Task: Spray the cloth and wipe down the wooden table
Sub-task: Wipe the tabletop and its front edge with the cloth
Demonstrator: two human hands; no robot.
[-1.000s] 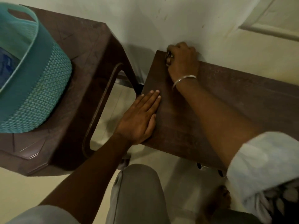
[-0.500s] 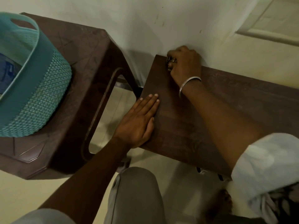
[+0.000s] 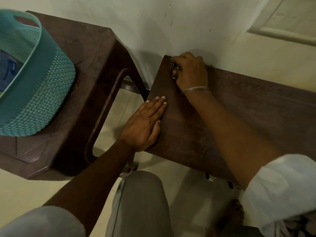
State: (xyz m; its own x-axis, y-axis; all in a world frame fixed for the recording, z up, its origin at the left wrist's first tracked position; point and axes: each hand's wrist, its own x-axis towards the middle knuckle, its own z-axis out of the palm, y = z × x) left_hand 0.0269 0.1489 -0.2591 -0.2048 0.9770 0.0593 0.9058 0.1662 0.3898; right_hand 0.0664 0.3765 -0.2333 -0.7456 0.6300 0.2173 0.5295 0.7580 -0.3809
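Wiping looks underway: the right hand (image 3: 190, 70) presses a bunched cloth (image 3: 174, 67) into the wooden table (image 3: 256, 106)'s far corner. The left hand (image 3: 145, 124) lies flat, empty. Most of the top likely remains.

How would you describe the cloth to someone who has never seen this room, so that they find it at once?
Look at the dark wooden table standing against the pale wall. At its far left corner, the right hand with a thin metal bangle is closed over the cloth. Only a small patterned bunch shows under the fingers; the left hand nearby lies flat and bare.
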